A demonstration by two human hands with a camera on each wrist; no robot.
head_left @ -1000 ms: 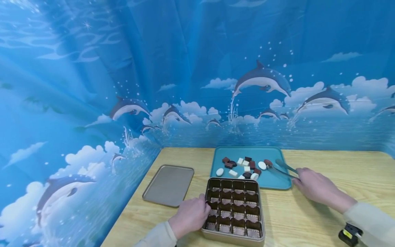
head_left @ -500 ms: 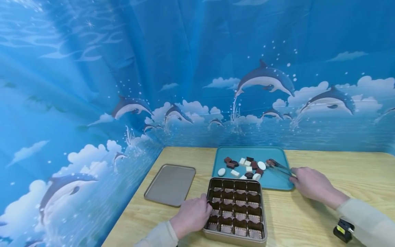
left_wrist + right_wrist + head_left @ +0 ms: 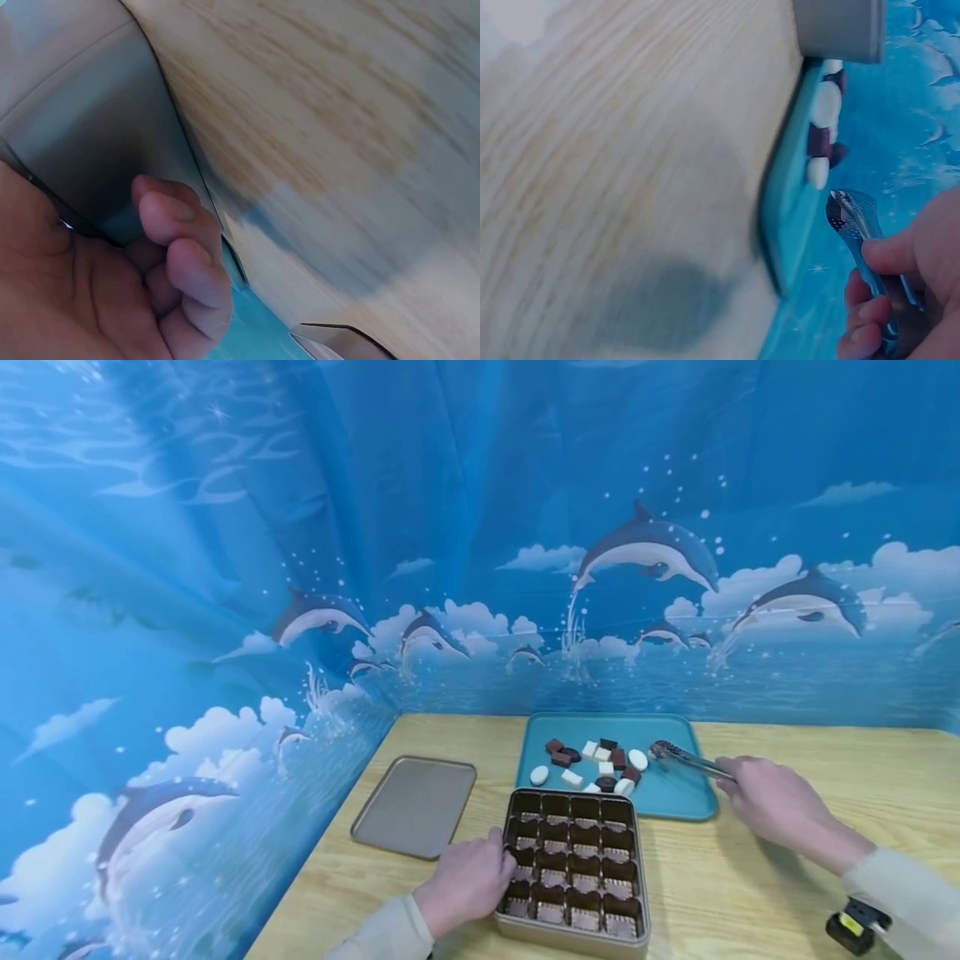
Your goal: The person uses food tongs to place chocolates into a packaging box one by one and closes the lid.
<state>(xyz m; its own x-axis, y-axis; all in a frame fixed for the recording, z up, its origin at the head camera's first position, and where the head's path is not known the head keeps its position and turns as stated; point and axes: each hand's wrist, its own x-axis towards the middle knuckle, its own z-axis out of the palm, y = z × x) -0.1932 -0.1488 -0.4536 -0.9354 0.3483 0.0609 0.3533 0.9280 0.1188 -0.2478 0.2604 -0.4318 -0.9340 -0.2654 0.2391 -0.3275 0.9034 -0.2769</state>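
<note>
The left hand (image 3: 463, 877) is gripping the left side of a brown metal box (image 3: 570, 941), its fingers curling along the wall. The right hand (image 3: 776, 806) is pinching metal tongs (image 3: 693, 762) from the right, keeping their grip narrow; whether a sweet is sitting between the tips I cannot tell. The tips are hovering over the right part of a blue-green tray (image 3: 678, 800), near a white oval sweet (image 3: 637, 760). Other white and brown sweets (image 3: 560, 759) are lying on the tray, mostly bunching towards its middle, some touching. The box is standing before the tray, hiding part of its near edge, and holding a dark insert (image 3: 570, 866) with four rows of four compartments. A shallow metal lid (image 3: 414, 806) is lying on the wooden desk (image 3: 862, 760), left of the box. Below the right sleeve (image 3: 900, 885), a black device (image 3: 862, 912) is bearing a yellow label (image 3: 851, 923), its writing being too small to read. A dolphin-print curtain (image 3: 450, 485) is hanging behind.
</note>
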